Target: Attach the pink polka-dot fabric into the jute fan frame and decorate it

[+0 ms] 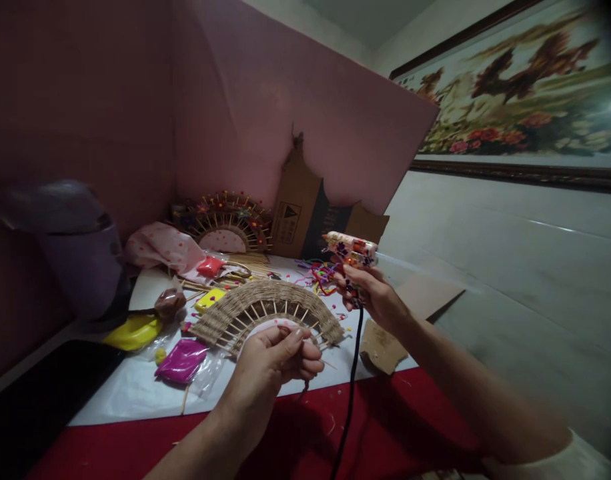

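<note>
My right hand (368,290) is wrapped round the handle of a flower-patterned hot glue gun (353,248), raised above the table with its nozzle pointing left. A glue stick sticks out of its back, and a black cable (354,380) hangs from the grip. My left hand (285,353) is closed in a pinch on a thin brown cord (306,387), most of it hidden by the fingers. Just behind that hand lies a fan-shaped piece (265,297) of woven brown cord on wooden sticks, with a pale dotted centre that the hand partly covers.
A finished-looking fan (223,240) with coloured beads stands at the back beside cut cardboard (298,207). Left lie packets of magenta clay (182,360) and yellow clay (134,331), near a purple bin (80,260). Coloured pipe cleaners (321,275) and cardboard scraps (383,347) lie right.
</note>
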{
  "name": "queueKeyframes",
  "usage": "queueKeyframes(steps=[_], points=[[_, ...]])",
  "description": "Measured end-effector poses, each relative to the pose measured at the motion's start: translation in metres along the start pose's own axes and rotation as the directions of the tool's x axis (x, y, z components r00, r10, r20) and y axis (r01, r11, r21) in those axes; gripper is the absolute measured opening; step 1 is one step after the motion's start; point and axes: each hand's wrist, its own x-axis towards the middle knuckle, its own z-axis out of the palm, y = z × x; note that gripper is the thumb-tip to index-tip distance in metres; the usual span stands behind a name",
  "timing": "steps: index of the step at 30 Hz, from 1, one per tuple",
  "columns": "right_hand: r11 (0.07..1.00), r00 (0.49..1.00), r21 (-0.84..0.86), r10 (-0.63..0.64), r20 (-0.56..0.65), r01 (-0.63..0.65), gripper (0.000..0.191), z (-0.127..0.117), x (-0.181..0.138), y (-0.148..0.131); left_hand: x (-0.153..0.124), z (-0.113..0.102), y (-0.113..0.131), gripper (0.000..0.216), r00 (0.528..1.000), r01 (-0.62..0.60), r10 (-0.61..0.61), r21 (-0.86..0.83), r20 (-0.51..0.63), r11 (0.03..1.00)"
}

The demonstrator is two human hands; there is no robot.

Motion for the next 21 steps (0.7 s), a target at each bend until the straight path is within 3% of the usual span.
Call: queueKeyframes(steps=[4,7,11,15,21], points=[[0.971,0.989,-0.194,0.126,-0.082,-0.140,0.036,-0.038,-0.025,0.015,0.001,0.001,0.003,0.026,1.000,0.003,-0.003,0.019,-0.025,1.000],[0.918,0.985,-0.370,0.099,-0.143,-0.146,0.041,-0.070,-0.048,0.038,0.004,-0.001,0.004,0.023,0.999,0.002,0.000,0.034,-0.047,0.999],[0.656,0.978,-0.728,0.088,-0.188,-0.199,0.039,-0.099,-0.077,0.062,0.008,-0.005,0.004,0.015,0.997,0.002,0.000,0.021,-0.075,1.000],[0.411,0.946,-0.854,0.196,-0.259,-0.319,0.039,-0.106,-0.093,0.071,0.011,-0.007,0.005,0.010,0.993,-0.005,0.008,0.027,-0.119,1.000],[0.254,0.952,-0.928,0.207,-0.224,-0.274,0.041,-0.104,-0.096,0.071,0.012,-0.005,0.010,0.010,0.988,-0.064,0.073,0.065,-0.135,0.996]])
